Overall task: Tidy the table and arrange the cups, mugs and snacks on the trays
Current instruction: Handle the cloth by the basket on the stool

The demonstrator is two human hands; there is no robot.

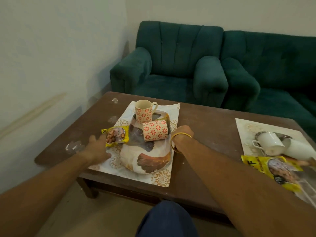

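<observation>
On the left placemat (pixel 162 178) lies a feather-patterned tray (pixel 147 161). An orange-flowered mug (pixel 143 111) stands upright at its far end, and a matching mug (pixel 154 130) lies on its side in the middle. A yellow snack packet (pixel 117 136) rests on the tray's left rim. My left hand (pixel 97 147) reaches in with fingers extended, right beside the packet's left edge; it is blurred. My right hand (pixel 183 133), with a gold bangle at the wrist, sits at the tray's right rim next to the lying mug, its fingers hidden behind the knuckles.
On the right placemat (pixel 246 134), two white cups (pixel 271 142) (pixel 301 149) lie tipped over on a metal tray, with another yellow packet (pixel 273 170) in front. The brown table (pixel 205 127) has white smears. Green armchairs (pixel 171 65) stand behind. My knee (pixel 167 219) is below.
</observation>
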